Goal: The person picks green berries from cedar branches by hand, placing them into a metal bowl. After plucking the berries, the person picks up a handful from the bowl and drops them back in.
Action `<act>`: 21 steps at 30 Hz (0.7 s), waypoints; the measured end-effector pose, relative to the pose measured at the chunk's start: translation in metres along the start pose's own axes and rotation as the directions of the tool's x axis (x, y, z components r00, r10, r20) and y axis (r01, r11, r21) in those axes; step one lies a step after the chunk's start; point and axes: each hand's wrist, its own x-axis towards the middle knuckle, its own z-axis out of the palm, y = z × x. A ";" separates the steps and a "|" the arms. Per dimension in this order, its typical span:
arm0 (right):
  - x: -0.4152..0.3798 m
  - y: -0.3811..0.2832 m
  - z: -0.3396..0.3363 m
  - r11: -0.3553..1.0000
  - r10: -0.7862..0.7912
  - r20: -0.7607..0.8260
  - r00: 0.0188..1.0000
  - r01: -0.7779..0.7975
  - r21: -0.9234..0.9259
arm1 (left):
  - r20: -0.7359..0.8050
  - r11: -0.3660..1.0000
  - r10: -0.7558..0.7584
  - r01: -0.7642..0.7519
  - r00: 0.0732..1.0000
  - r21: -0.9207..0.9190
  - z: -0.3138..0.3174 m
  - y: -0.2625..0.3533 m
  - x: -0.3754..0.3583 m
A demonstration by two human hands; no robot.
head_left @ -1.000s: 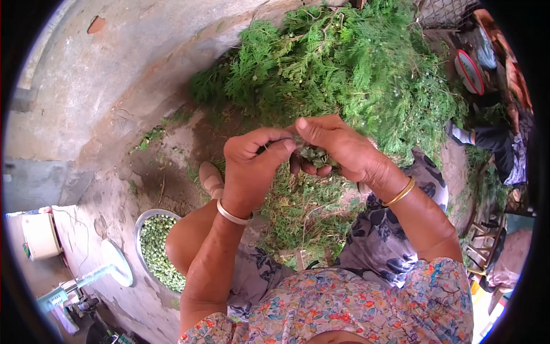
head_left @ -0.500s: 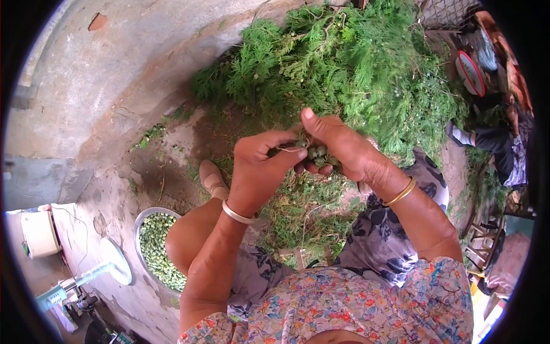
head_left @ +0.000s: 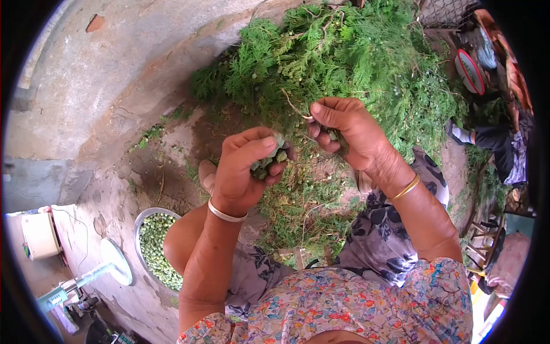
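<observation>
My left hand point(head_left: 243, 163) is closed around a clump of small green seed cones point(head_left: 263, 167), which show between the thumb and fingers. To its right and slightly higher, my right hand point(head_left: 349, 129) pinches a thin bare twig point(head_left: 295, 107) between thumb and fingertips. A bit of green also shows under its curled fingers, too hidden to name. The two hands are apart, raised over the ground in front of my knees. Beside my left knee stands a metal basin point(head_left: 137, 232) holding many green cones.
A large heap of leafy conifer branches point(head_left: 366, 69) lies ahead against the wall point(head_left: 132, 69). Loose clippings point(head_left: 298, 212) cover the ground between my feet. A fan point(head_left: 116, 262) stands at lower left. At right are a red-rimmed basin point(head_left: 481, 86) and another person's leg point(head_left: 494, 140).
My hands were together over the cones and have separated. The left has drawn back to the left with the cones; the right has moved slightly up and right, holding the twig.
</observation>
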 end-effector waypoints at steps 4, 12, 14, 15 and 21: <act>0.003 0.003 -0.007 0.972 0.041 0.044 0.998 -0.050 0.229 | 0.162 0.984 0.039 -0.010 0.986 -0.179 -0.003 0.000 0.001; 0.005 0.007 0.002 0.916 0.131 -0.027 0.991 -0.111 0.386 | -0.017 0.973 0.163 -0.158 0.987 0.166 0.013 -0.007 0.002; 0.009 0.016 0.001 0.951 0.115 0.019 0.993 -0.116 0.287 | -0.016 0.901 0.244 -0.221 0.970 0.373 0.029 -0.007 0.001; 0.008 0.016 0.006 0.952 0.115 0.018 0.993 -0.115 0.285 | 0.001 0.783 0.324 -0.269 0.946 0.562 0.036 -0.009 0.001; 0.013 0.027 0.014 0.965 0.213 -0.171 0.962 -0.181 0.188 | 0.151 0.301 0.518 -0.345 0.842 0.889 0.029 -0.040 0.011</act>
